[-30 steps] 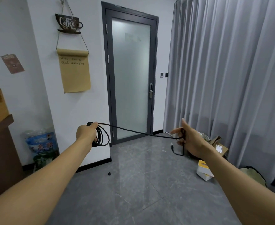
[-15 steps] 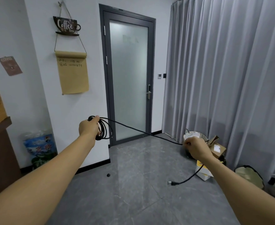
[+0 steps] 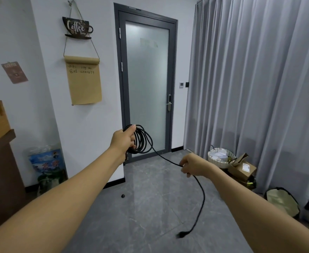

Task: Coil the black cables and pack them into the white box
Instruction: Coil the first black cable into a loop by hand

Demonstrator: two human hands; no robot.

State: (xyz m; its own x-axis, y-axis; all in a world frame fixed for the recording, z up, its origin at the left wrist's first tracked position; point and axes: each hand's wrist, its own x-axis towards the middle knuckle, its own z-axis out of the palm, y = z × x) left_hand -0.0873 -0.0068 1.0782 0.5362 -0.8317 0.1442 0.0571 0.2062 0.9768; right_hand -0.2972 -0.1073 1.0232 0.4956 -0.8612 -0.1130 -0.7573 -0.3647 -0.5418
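The light, limp black cable [image 3: 170,160] is gripped at its coils by the left hand [image 3: 123,140], while the right hand [image 3: 192,166] pinches the hanging tail, best taken near its plug [image 3: 182,235].

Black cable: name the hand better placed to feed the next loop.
Right. The right hand already pinches the black cable between coil and dangling plug end; the left hand is occupied gripping the finished loops.

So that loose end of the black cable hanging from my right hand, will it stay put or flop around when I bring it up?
Probably floppy: below the right hand the black cable sags in a loose curve. Its plug hangs free, so it may swing. The loops in the left hand look springy and could spread if the grip eases.
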